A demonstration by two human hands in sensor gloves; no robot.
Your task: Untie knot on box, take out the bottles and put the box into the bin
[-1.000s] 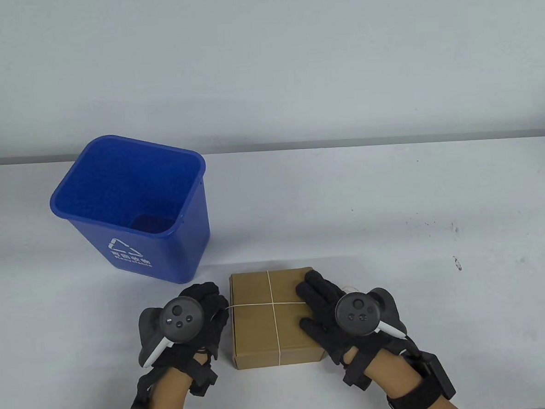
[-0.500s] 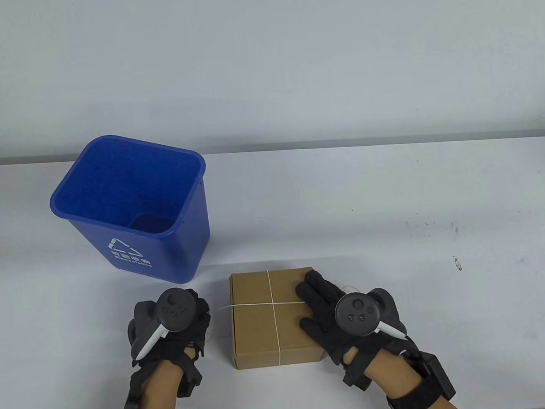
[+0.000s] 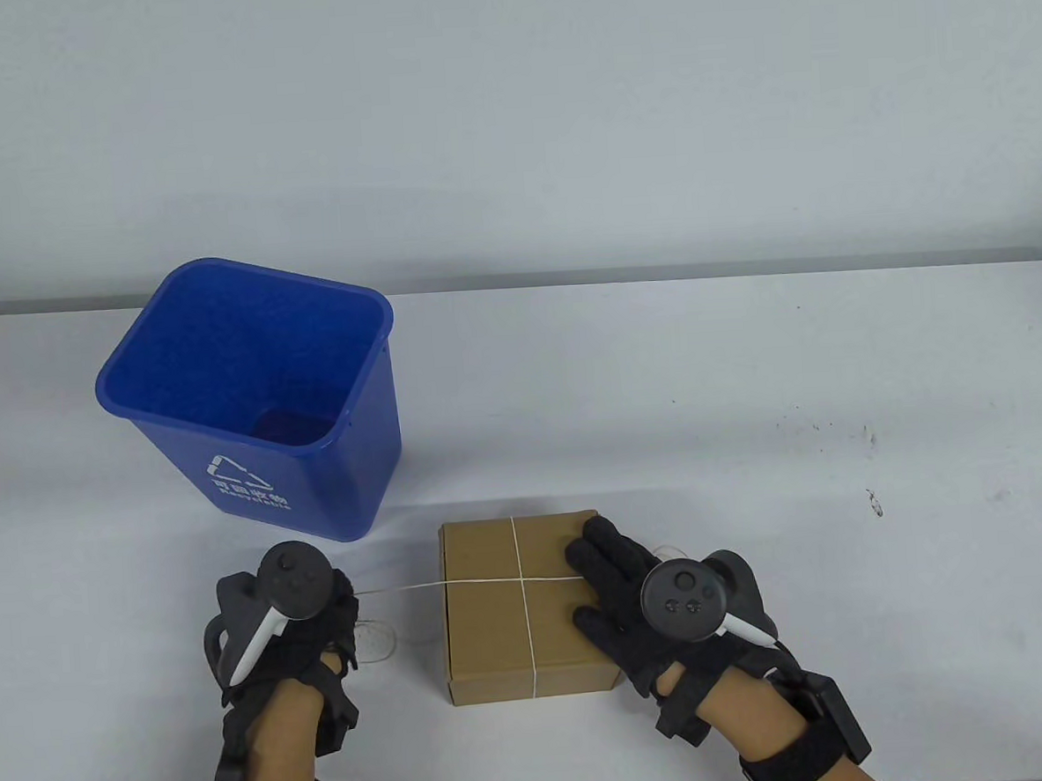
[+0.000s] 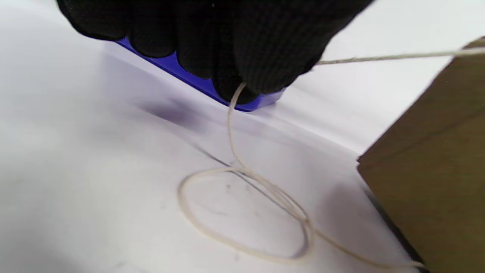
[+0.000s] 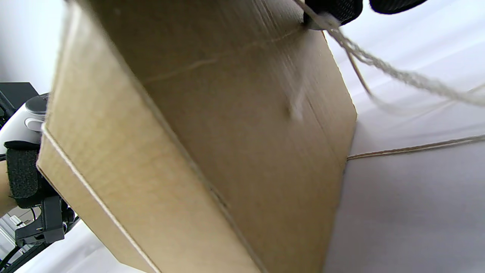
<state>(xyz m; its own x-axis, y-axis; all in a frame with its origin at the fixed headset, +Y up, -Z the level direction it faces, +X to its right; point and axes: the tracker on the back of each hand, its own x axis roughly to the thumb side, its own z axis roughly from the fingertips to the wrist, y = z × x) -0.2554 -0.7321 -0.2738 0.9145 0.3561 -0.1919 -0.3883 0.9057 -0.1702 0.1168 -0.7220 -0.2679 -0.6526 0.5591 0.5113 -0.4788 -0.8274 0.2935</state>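
A brown cardboard box lies on the white table, crossed by thin white string. My left hand, left of the box, pinches the string; it runs taut to the box, and a slack loop lies on the table. My right hand rests with straight fingers on the box's right side, holding it down. In the right wrist view the box fills the frame with string trailing beside it. No bottles show.
A blue bin, upright and with nothing seen inside, stands at the back left of the box, close to my left hand. Small dark marks dot the table at the right.
My left hand has moved left, away from the box, drawing the string out into a longer taut line. The right hand and box have stayed put.
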